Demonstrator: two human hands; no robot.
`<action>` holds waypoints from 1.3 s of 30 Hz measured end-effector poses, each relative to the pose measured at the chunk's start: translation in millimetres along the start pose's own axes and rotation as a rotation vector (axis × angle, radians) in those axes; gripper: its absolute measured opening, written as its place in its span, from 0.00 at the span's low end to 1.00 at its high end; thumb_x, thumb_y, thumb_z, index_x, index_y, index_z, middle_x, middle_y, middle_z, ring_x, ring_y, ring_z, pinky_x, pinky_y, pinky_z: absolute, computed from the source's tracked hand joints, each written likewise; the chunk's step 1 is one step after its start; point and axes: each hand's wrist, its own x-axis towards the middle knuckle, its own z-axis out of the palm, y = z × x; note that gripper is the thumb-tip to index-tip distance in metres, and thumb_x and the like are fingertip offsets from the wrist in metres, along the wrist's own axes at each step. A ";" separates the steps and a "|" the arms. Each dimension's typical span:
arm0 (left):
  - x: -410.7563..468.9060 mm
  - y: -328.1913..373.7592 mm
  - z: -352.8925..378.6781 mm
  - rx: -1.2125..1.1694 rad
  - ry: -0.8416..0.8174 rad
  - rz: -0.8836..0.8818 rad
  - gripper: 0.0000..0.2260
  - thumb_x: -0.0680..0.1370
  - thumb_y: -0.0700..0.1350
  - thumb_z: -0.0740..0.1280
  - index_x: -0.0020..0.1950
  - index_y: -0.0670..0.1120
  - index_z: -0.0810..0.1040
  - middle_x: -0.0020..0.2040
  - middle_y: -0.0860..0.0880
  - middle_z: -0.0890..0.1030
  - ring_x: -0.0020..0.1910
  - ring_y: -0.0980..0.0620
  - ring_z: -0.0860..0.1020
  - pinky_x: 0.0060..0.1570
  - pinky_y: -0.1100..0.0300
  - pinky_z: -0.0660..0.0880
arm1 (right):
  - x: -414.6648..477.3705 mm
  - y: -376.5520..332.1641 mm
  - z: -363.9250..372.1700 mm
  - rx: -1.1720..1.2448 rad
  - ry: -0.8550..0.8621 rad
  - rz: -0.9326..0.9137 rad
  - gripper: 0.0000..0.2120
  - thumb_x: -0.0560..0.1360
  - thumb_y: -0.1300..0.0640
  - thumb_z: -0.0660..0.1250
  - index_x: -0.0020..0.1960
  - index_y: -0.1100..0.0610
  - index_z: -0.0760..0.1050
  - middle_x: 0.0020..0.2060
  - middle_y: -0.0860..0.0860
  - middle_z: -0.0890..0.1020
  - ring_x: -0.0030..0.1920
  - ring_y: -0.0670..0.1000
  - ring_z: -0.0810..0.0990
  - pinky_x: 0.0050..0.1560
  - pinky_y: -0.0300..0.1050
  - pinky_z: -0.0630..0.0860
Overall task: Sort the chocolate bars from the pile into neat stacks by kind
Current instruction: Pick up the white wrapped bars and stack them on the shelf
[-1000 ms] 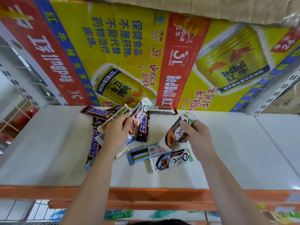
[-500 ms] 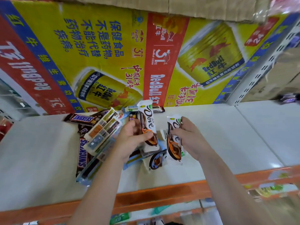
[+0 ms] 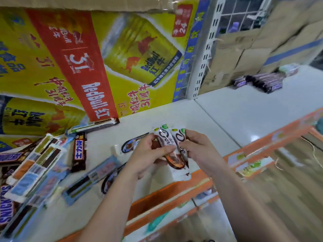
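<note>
1. Your left hand (image 3: 150,154) grips one Dove bar (image 3: 163,136) above the front edge of the shelf (image 3: 227,119).
2. Your right hand (image 3: 197,151) pinches a second Dove bar (image 3: 179,137), touching the first.
3. The pile (image 3: 38,163) lies at the left end.

Two white Dove bars (image 3: 176,161) are standing side by side, overlapping, over the shelf's (image 3: 174,117) front edge, with the left hand (image 3: 148,154) and right hand (image 3: 197,151) gripping them. Another Dove bar (image 3: 130,144) is lying flat just behind. Snickers bars (image 3: 79,151) and pale-blue bars (image 3: 90,179) are lying jumbled toward the left edge. Dark bars (image 3: 267,82) are lying in a row near the far right back edge.
</note>
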 end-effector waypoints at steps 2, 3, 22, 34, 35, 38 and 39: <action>12.3 0.4 35.7 0.008 -0.015 0.010 0.13 0.70 0.39 0.74 0.53 0.43 0.77 0.45 0.44 0.84 0.39 0.49 0.83 0.32 0.59 0.77 | -10.1 1.2 -34.7 -0.020 0.044 0.009 0.13 0.70 0.63 0.62 0.53 0.60 0.79 0.46 0.68 0.80 0.43 0.59 0.76 0.45 0.61 0.74; 18.7 -0.1 54.8 0.013 -0.028 0.020 0.12 0.70 0.38 0.74 0.52 0.44 0.78 0.43 0.46 0.84 0.37 0.51 0.82 0.31 0.61 0.76 | -14.7 2.1 -54.3 -0.038 0.069 0.014 0.11 0.71 0.62 0.63 0.51 0.61 0.79 0.43 0.66 0.80 0.40 0.58 0.75 0.43 0.57 0.73; 167.4 10.6 388.3 0.190 -0.247 0.161 0.18 0.64 0.38 0.78 0.49 0.41 0.77 0.41 0.43 0.83 0.38 0.48 0.80 0.34 0.59 0.77 | -103.1 3.1 -417.5 -0.166 0.367 0.008 0.12 0.72 0.54 0.71 0.54 0.56 0.77 0.45 0.61 0.82 0.41 0.50 0.78 0.37 0.40 0.73; 350.8 38.6 540.9 0.567 -0.398 0.294 0.07 0.66 0.44 0.78 0.41 0.50 0.82 0.40 0.48 0.82 0.33 0.57 0.77 0.33 0.62 0.74 | -30.8 -27.1 -658.4 -0.417 0.518 0.076 0.14 0.74 0.52 0.62 0.48 0.65 0.71 0.33 0.57 0.74 0.31 0.54 0.74 0.30 0.48 0.71; 365.0 39.1 549.5 0.576 -0.375 0.305 0.08 0.66 0.44 0.78 0.41 0.50 0.82 0.39 0.49 0.82 0.34 0.57 0.78 0.35 0.64 0.74 | -23.5 -30.5 -675.9 -0.452 0.522 0.073 0.16 0.72 0.51 0.62 0.48 0.65 0.71 0.33 0.57 0.73 0.32 0.53 0.74 0.31 0.49 0.71; 399.3 39.6 568.4 0.556 -0.324 0.321 0.09 0.66 0.45 0.78 0.42 0.48 0.82 0.37 0.52 0.81 0.34 0.59 0.76 0.35 0.67 0.70 | 3.0 -34.6 -724.4 -0.565 0.549 0.033 0.06 0.74 0.56 0.64 0.47 0.59 0.74 0.32 0.54 0.76 0.31 0.49 0.75 0.32 0.45 0.74; 408.0 39.0 573.0 0.527 -0.308 0.305 0.09 0.66 0.44 0.78 0.43 0.47 0.82 0.36 0.52 0.81 0.33 0.59 0.76 0.34 0.67 0.70 | 12.4 -35.9 -737.9 -0.610 0.569 0.025 0.03 0.75 0.57 0.65 0.46 0.56 0.75 0.33 0.53 0.78 0.30 0.47 0.75 0.31 0.41 0.74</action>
